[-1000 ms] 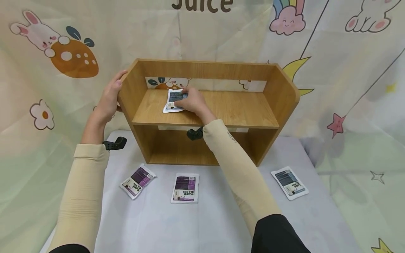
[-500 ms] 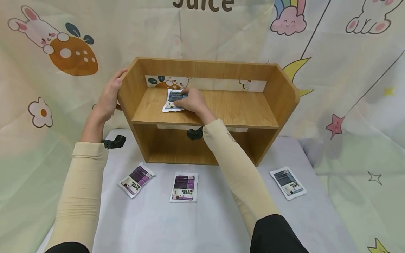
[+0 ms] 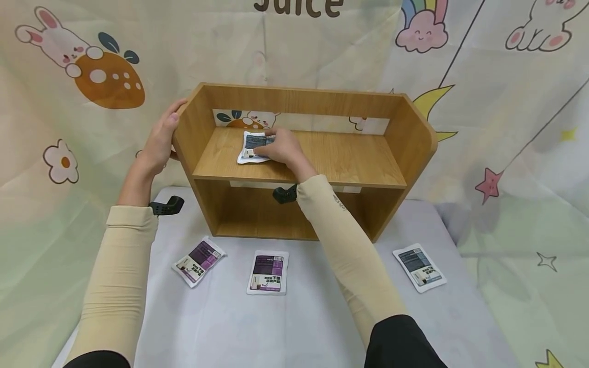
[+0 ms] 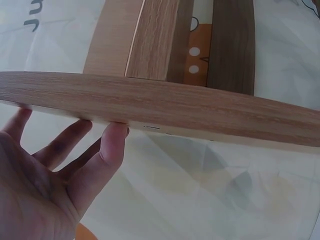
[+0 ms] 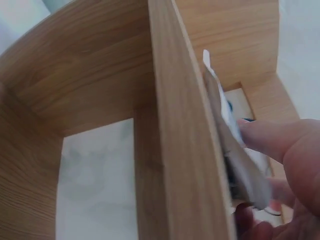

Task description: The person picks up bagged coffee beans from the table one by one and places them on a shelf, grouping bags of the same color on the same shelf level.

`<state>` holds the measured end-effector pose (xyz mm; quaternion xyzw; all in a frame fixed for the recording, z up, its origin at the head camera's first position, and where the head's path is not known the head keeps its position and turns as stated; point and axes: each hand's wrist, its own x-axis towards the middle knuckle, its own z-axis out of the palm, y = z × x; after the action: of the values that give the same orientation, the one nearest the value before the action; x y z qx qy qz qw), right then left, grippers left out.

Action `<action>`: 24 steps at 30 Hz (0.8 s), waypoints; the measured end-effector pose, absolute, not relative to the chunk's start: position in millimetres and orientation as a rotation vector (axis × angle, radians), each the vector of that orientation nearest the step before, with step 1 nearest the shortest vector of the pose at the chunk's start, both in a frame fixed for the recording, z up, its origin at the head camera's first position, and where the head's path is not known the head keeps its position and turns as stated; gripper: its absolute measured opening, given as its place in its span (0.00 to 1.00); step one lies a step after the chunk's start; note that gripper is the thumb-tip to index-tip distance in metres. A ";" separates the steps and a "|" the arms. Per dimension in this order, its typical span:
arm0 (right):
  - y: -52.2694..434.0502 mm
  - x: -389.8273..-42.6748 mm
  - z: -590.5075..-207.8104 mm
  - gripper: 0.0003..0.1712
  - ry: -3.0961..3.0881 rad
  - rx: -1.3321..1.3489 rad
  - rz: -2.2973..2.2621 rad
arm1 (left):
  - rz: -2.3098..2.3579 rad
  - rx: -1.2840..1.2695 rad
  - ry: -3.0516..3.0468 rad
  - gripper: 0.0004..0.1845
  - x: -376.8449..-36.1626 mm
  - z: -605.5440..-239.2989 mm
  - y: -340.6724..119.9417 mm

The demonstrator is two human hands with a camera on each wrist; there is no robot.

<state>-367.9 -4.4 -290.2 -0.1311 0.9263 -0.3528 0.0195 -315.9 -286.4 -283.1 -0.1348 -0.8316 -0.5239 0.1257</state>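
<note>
A small wooden two-tier shelf [image 3: 349, 153] stands on the white table. On its upper board, toward the left, a white sachet with a dark blue label [image 3: 250, 144] is pinched at its right side by my right hand [image 3: 282, 148]. Seen from the right wrist, the sachet [image 5: 235, 145] is close over the board, thumb on one face and fingers at its lower edge. My left hand [image 3: 158, 140] is at the shelf's left side panel. The left wrist view has its fingertips touching the panel [image 4: 165, 105] from outside, fingers extended.
Two sachets with purple labels, one angled [image 3: 199, 261] and one straight [image 3: 268, 273], lie on the table before the shelf. Another blue-labelled sachet [image 3: 420, 267] lies to the right. Behind hangs a cartoon-printed cloth [image 3: 322, 51].
Both hands keep nearly the same places. The far end of the pinched sachet has dropped slightly toward the upper board; the head view has shifted a little.
</note>
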 end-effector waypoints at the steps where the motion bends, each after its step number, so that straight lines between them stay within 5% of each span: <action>1: -3.6 -367.2 -289.7 0.39 2.876 -0.407 -1.088 | -1.524 -0.390 -2.425 0.29 -316.0 -283.1 -286.1; 24: 71.1 -304.0 -280.1 0.30 2.846 -0.549 -1.321 | -1.488 -0.386 -2.454 0.28 -314.8 -281.9 -284.6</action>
<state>-304.0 71.1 -280.1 -0.1722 0.8933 -0.4146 -0.0220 -314.8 -284.6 -281.9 -0.1322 -0.8410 -0.5100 0.1229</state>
